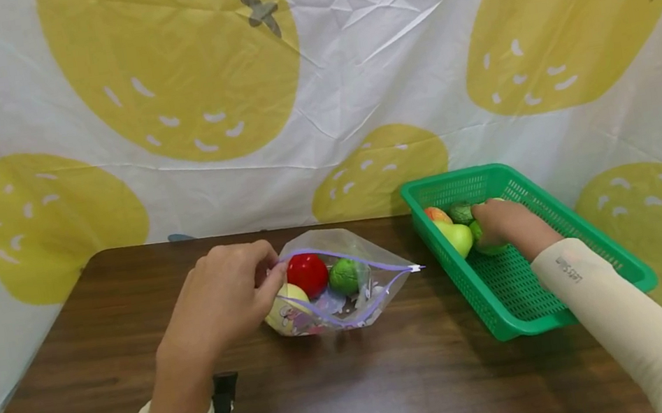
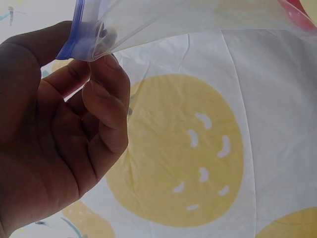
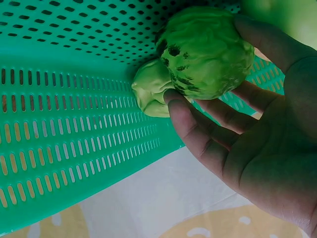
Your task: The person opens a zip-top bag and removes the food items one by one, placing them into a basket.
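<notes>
Pinching the left end of a clear zip bag (image 1: 335,239) with the thumb and fingertips of the left hand (image 1: 220,300). Holding a bumpy green ball (image 3: 208,54) in the right hand (image 1: 510,224), with the thumb on one side and fingertips on the other. Down inside the green basket (image 1: 524,292) with that hand, near the far end, close to a yellow-green fruit (image 1: 456,238), an orange-red fruit (image 1: 436,214) and a dark green fruit (image 1: 461,211) (too much covered up to tell the kinds).

Over to the left of the right hand, and a bit nearer to the person: the zip bag, on the brown tabletop (image 1: 396,395). Just outside the basket too, with the basket's left wall between bag and bumpy green ball. Open at the top, with a long mouth running from left to right, from the left hand at one end to a white slider (image 1: 416,268) at the basket end. Much nearer to the left hand than to the right.

Inside the bag, side by side: a pale yellow ball (image 1: 293,295), a shiny red ball (image 1: 307,275) and a crinkly green ball (image 1: 344,276).
</notes>
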Demonstrator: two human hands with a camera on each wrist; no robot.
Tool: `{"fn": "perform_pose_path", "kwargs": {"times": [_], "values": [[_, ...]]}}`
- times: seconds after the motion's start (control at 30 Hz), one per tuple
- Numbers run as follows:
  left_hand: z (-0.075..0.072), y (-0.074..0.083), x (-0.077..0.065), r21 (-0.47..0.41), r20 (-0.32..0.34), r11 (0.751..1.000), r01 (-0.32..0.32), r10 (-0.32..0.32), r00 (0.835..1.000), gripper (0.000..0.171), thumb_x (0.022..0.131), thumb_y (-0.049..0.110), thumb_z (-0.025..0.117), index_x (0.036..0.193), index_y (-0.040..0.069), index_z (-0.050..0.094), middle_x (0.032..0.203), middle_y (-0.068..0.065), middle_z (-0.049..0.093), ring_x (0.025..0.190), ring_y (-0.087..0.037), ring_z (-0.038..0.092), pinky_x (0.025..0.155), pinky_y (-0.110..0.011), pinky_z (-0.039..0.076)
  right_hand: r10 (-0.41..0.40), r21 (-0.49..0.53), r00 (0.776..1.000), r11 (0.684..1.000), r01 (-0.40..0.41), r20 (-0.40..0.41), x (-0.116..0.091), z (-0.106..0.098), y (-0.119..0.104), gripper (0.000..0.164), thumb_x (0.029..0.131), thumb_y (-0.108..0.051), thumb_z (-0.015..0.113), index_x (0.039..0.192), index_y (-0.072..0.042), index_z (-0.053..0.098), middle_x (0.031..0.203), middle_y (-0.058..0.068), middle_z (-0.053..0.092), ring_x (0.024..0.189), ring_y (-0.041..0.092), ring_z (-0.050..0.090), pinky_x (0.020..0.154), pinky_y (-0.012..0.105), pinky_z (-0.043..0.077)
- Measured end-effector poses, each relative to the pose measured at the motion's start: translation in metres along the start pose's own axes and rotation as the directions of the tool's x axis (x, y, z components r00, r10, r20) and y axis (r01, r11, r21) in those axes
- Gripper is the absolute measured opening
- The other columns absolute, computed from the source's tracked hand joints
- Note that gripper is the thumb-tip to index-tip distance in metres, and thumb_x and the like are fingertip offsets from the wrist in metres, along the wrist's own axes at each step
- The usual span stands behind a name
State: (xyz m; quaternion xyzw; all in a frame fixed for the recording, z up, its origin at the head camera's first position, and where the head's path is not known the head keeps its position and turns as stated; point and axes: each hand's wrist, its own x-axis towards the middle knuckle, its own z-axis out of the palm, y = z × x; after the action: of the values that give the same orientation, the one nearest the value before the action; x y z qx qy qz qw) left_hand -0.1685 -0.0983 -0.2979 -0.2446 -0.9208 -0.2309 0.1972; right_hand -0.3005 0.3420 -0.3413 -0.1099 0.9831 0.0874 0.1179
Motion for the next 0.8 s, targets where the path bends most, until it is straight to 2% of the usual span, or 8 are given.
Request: {"fn": "perform_pose_path", "kwargs": {"times": [0.23,0.37,0.5,0.67,0.73,0.8], "values": [[0.000,0.000,0.001,-0.006,0.007,1.000,0.006,-0.006,1.000,0.012,0.088,0.019,0.070,0.084,0.008,0.073,0.059,-0.001,0.059,0.053,-0.016,0.048,0.047,-0.031,0.040,0.042,0.020,0.999,0.999,-0.043,0.021,-0.001,-0.002,0.000,0.078,0.083,-0.023,0.071,0.142,0.015,0.038,0.139,0.043,0.043,0.125,0.057,0.038,0.097,0.069,0.041],[0.001,0.001,0.001,-0.005,0.005,1.000,0.008,-0.008,1.000,0.011,0.088,0.019,0.070,0.084,0.008,0.073,0.059,-0.001,0.059,0.054,-0.017,0.049,0.047,-0.031,0.040,0.056,0.026,0.998,0.998,-0.056,0.031,-0.003,-0.007,0.001,0.083,0.083,-0.026,0.075,0.143,0.015,0.036,0.140,0.044,0.040,0.125,0.057,0.037,0.098,0.069,0.040],[0.001,0.001,0.002,-0.005,0.008,1.000,0.008,-0.008,1.000,0.012,0.088,0.019,0.070,0.084,0.008,0.073,0.059,-0.001,0.059,0.054,-0.017,0.049,0.047,-0.031,0.040,0.048,0.037,0.999,0.998,-0.048,0.000,-0.008,-0.016,0.000,0.080,0.081,-0.026,0.077,0.140,0.013,0.040,0.138,0.045,0.040,0.123,0.058,0.039,0.096,0.071,0.041],[0.001,0.002,0.003,-0.007,0.009,1.000,0.002,-0.002,1.000,0.011,0.088,0.019,0.070,0.084,0.008,0.073,0.060,-0.001,0.060,0.054,-0.017,0.049,0.048,-0.031,0.041,0.005,0.015,0.995,1.000,-0.004,-0.104,-0.024,-0.048,-0.011,0.070,0.084,-0.022,0.073,0.138,0.010,0.044,0.135,0.042,0.044,0.116,0.055,0.046,0.089,0.068,0.046],[0.001,0.002,0.003,-0.008,0.009,1.000,0.001,-0.001,1.000,0.011,0.088,0.019,0.070,0.084,0.008,0.073,0.060,-0.001,0.060,0.054,-0.017,0.049,0.048,-0.031,0.041,-0.022,0.004,0.983,1.000,0.023,-0.185,-0.034,-0.065,-0.021,0.067,0.085,-0.021,0.072,0.138,0.009,0.044,0.132,0.038,0.047,0.110,0.052,0.051,0.085,0.066,0.049],[0.001,0.002,0.003,-0.008,0.011,1.000,0.001,-0.001,1.000,0.011,0.088,0.019,0.070,0.084,0.008,0.073,0.060,-0.001,0.060,0.054,-0.017,0.049,0.048,-0.031,0.041,-0.049,0.009,0.959,0.999,0.054,-0.278,-0.046,-0.082,-0.036,0.064,0.086,-0.019,0.071,0.139,0.006,0.045,0.132,0.034,0.049,0.107,0.048,0.054,0.080,0.064,0.050]]}}
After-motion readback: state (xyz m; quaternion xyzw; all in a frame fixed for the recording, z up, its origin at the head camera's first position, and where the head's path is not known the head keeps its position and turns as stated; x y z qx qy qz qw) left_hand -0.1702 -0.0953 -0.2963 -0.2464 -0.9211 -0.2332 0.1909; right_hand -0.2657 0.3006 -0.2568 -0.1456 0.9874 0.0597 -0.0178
